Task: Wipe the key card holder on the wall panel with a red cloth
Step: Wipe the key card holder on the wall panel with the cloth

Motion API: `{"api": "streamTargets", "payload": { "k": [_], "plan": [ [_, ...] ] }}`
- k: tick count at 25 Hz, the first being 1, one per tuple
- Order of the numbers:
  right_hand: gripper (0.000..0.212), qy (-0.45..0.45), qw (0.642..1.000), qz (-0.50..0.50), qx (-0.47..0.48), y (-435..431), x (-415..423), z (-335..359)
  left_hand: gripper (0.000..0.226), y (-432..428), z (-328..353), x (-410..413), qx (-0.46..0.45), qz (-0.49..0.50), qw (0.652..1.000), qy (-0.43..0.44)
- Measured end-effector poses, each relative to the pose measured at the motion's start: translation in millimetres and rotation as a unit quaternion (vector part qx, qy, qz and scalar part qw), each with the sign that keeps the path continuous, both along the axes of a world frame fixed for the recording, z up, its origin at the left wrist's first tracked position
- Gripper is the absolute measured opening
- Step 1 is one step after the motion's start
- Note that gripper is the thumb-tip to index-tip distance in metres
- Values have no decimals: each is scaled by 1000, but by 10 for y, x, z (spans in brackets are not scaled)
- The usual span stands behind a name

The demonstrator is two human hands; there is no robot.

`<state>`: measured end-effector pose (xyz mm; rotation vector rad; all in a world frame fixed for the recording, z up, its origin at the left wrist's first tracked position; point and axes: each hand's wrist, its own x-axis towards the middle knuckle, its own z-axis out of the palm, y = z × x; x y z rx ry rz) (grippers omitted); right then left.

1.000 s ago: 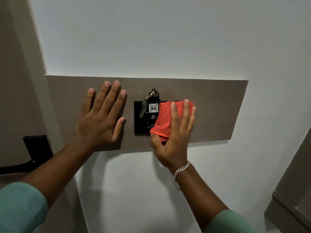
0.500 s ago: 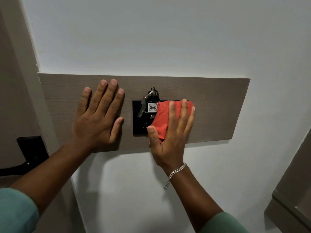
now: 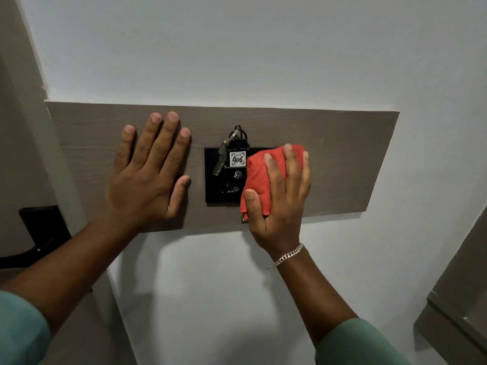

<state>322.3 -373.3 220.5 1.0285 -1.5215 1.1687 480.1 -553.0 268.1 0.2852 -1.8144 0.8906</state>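
A black key card holder [image 3: 212, 180] is fixed on a brown wooden wall panel [image 3: 342, 159]. A key [image 3: 219, 164] and a tag marked 406 [image 3: 238, 159] hang in its slot. My right hand [image 3: 279, 206] presses a bunched red cloth [image 3: 259, 175] flat against the holder's right half, thumb at the cloth's lower left, and hides that side. My left hand [image 3: 147, 175] lies flat on the panel with fingers spread, just left of the holder, holding nothing.
The panel sits on a white wall [image 3: 237, 48]. A door with a black lever handle [image 3: 39, 233] is at the left edge. A brown furniture edge [image 3: 453, 312] juts in at the lower right.
My right hand has shifted the red cloth slightly over the holder's right side, with the thumb now tucked at the cloth's lower left. My left hand stays flat on the panel.
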Motion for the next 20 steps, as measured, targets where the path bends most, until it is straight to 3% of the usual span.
{"api": "streamTargets", "payload": {
  "k": [6, 11, 15, 20],
  "plan": [
    [55, -59, 998, 10, -31, -18, 67, 135, 73, 18, -9, -13, 1, 6, 1000, -2],
    [51, -8, 1000, 5, 6, 120, -63, 96, 72, 18, -8, -7, 0, 8, 1000, -1],
    [50, -88, 994, 10, -56, 45, -9, 138, 72, 19, -10, -15, 5, 5, 1000, -3],
    [53, -27, 1000, -12, 8, 7, -43, -47, 73, 8, -3, -16, 0, 2, 1000, -2]
  ]
}}
